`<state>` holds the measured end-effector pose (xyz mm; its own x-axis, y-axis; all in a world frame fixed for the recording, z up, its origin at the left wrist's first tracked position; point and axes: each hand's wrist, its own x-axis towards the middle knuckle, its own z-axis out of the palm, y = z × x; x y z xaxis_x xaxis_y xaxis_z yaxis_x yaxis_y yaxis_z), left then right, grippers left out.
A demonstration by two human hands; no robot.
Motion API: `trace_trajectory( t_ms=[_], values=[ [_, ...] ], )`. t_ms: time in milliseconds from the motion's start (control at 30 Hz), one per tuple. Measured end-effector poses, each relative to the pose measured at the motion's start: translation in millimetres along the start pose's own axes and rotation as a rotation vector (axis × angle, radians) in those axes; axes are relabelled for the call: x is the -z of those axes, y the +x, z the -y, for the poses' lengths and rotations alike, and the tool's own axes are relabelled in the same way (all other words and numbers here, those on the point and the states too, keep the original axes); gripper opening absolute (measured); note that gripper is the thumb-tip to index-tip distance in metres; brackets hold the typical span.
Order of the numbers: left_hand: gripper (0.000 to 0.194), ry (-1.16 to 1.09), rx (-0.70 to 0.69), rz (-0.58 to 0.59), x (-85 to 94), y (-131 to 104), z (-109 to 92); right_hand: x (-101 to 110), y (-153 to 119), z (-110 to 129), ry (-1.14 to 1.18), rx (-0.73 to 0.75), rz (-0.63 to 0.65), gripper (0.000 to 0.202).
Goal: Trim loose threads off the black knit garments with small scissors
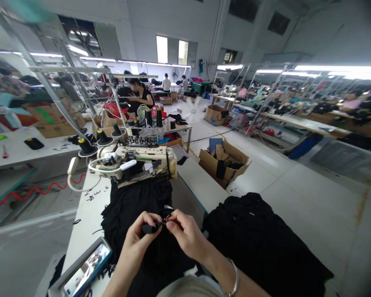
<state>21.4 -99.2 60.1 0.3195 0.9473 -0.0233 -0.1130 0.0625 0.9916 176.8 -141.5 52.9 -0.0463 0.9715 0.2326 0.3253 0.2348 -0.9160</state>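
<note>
Both hands meet just in front of me, over black cloth (142, 196) that spreads from the sewing machine (142, 159) toward my lap. With fingers pinched, my left hand (139, 237) grips a small folded edge of black fabric (150, 227). My right hand (185, 233) pinches the same piece from the other side, its fingertips nearly touching the left ones. A small pale shape shows just above the fingertips; I cannot make out what it is. The sewing machine's head stands beyond my hands, with the cloth lying in front of it.
A large black fabric pile (259, 243) lies at right. A phone-like screen device (83, 268) rests on the white table (83, 214) at left, near thread scraps. Thread cones (85, 145) stand behind the machine. An open cardboard box (224, 163) sits on the floor. Other people work farther back.
</note>
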Motion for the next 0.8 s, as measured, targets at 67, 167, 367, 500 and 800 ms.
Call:
trace_trajectory(
  t_ms=[67, 167, 367, 500, 800],
  values=[
    [0.025, 0.0, -0.01, -0.018, -1.2, -1.3, 0.7, -0.7, -2.3, -0.9, -0.011, -0.005, -0.007, 0.019],
    [0.025, -0.021, -0.002, 0.056, -0.8, -0.3, 2.9, -1.6, -6.5, -4.4, 0.027, -0.025, -0.018, 0.02],
    [0.02, -0.03, -0.002, 0.196, -1.7, 7.0, 9.6, 3.2, -14.0, -10.3, 0.07, -0.064, -0.031, 0.022],
    [0.019, -0.005, 0.0, 0.257, -6.4, 9.4, 12.0, 9.6, -17.4, -8.4, 0.052, -0.079, -0.051, 0.023],
    [0.02, -0.065, 0.027, 0.31, -16.4, 18.8, 28.0, 14.0, -22.4, -16.4, 0.09, -0.097, -0.153, 0.025]
  ],
)
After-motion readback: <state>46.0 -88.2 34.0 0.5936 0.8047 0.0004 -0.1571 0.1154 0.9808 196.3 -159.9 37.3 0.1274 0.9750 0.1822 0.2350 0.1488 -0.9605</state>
